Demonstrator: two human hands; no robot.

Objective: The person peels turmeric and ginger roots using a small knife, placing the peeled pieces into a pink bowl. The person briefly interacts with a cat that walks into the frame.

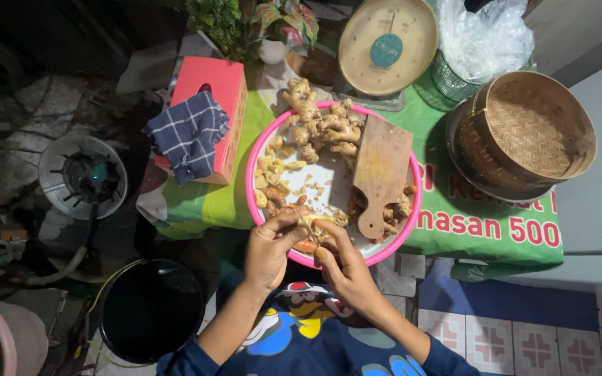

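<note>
Working over the near rim of a pink basin (252, 182) sitting on a table (196, 202) draped in green printed cloth. Left hand (271, 247) curling its fingers (288, 224) closed around a small knife (306, 227), blade slanting toward the other hand. Right hand (344, 268) pinching a small piece of ginger (320, 227) between thumb and fingers, just above the basin's front edge and touching the blade. Lying inside the basin: a heap of knobbly ginger roots (322, 125) at the far side, peeled yellowish chunks (273, 170) along the left wall, scraps of peel scattered across the middle, and a wooden cutting board (380, 172) leaning on the right side. Standing beyond the basin: a round dial scale (387, 45). Resting well to the right: a woven bamboo sieve (532, 129). Sitting left of the basin: a red tissue box (216, 104) with a checked dark cloth (187, 134) draped over it. Standing on the floor, near the left forearm: a black bucket (151, 310).
</note>
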